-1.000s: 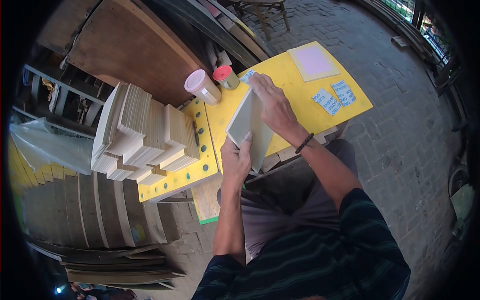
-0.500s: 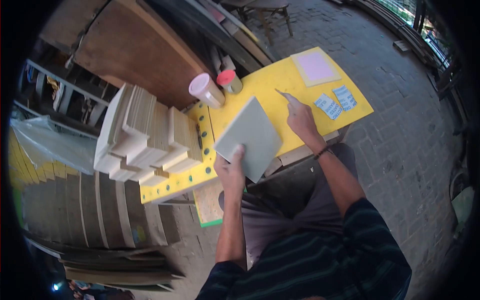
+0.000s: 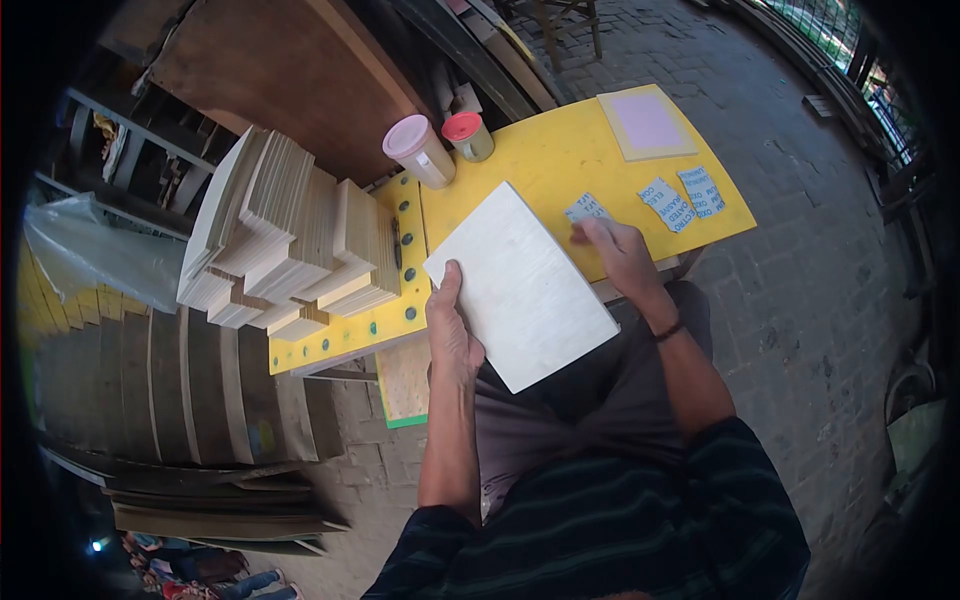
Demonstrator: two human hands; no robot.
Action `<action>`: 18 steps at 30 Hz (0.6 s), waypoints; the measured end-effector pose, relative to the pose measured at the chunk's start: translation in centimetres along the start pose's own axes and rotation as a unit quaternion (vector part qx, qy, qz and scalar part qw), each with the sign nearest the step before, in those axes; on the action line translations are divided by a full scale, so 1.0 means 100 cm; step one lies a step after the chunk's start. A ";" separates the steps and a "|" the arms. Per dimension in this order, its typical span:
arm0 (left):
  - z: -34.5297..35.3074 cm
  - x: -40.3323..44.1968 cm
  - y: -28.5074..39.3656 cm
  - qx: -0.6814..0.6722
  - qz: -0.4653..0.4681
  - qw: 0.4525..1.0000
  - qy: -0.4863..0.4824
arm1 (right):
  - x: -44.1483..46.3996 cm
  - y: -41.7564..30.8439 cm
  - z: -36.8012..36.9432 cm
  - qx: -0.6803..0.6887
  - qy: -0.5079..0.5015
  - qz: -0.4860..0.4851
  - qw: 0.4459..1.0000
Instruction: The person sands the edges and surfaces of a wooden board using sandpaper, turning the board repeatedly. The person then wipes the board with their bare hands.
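My left hand (image 3: 452, 325) grips a pale rectangular wooden board (image 3: 525, 285) by its left edge, thumb on top. The board is tilted over my lap at the table's front edge, its broad light face towards me. My right hand (image 3: 628, 260) is closed on a small piece of sandpaper (image 3: 583, 206), printed side showing, just beyond the board's right edge; its fingertips are slightly blurred. Two more sandpaper pieces, a torn one (image 3: 663, 205) and a squarer one (image 3: 701, 191), lie print side up on the yellow table (image 3: 540, 135).
Stacked wooden boards (image 3: 290, 235) stand on the table's left end. Behind them are a pink-lidded container (image 3: 420, 155) and a red-lidded cup (image 3: 468, 138). A pink-topped flat panel (image 3: 645, 125) lies at the far right corner. Large curved panels (image 3: 170, 385) lean at lower left.
The board has turned so its face looks brighter and more towards me. My right hand has come nearer, and the sandpaper has gone from edge-on to showing its printed side.
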State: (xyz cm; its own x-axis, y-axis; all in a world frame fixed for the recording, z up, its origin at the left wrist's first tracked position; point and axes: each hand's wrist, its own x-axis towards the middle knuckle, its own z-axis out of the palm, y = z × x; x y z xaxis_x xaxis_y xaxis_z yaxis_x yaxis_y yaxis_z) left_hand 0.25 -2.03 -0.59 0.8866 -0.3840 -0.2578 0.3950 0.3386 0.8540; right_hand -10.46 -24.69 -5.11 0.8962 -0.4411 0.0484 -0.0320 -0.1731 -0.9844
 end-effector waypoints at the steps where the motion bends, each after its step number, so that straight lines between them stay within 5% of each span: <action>1: -0.001 0.001 0.000 -0.006 -0.017 1.000 -0.006 | -0.014 -0.010 0.000 -0.003 -0.003 0.002 1.000; 3: -0.003 0.005 -0.002 -0.003 -0.024 1.000 -0.009 | -0.048 -0.024 0.004 0.259 -0.163 -0.043 0.951; 7: 0.006 0.003 -0.010 0.022 0.014 0.998 -0.049 | -0.099 -0.043 0.035 0.234 -0.163 0.040 0.958; 10: 0.000 0.016 -0.029 0.146 0.062 0.987 -0.009 | -0.112 -0.034 0.045 0.286 -0.065 0.042 0.955; 13: 0.008 0.005 -0.010 0.171 0.110 0.979 0.032 | -0.114 -0.051 0.032 0.233 0.140 -0.012 0.962; 18: -0.002 0.006 0.012 -0.051 0.047 0.998 0.002 | -0.101 -0.049 0.041 -0.036 0.377 -0.118 0.918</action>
State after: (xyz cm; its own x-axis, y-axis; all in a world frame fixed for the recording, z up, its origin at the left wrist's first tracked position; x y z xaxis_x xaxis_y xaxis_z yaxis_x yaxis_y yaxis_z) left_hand 1.27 -1.70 0.17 0.9216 -0.3432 -0.1812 0.3328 0.4590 0.8238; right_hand -17.51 -15.82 -1.51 0.3218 -0.8632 0.3891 0.0711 -0.3877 -0.9190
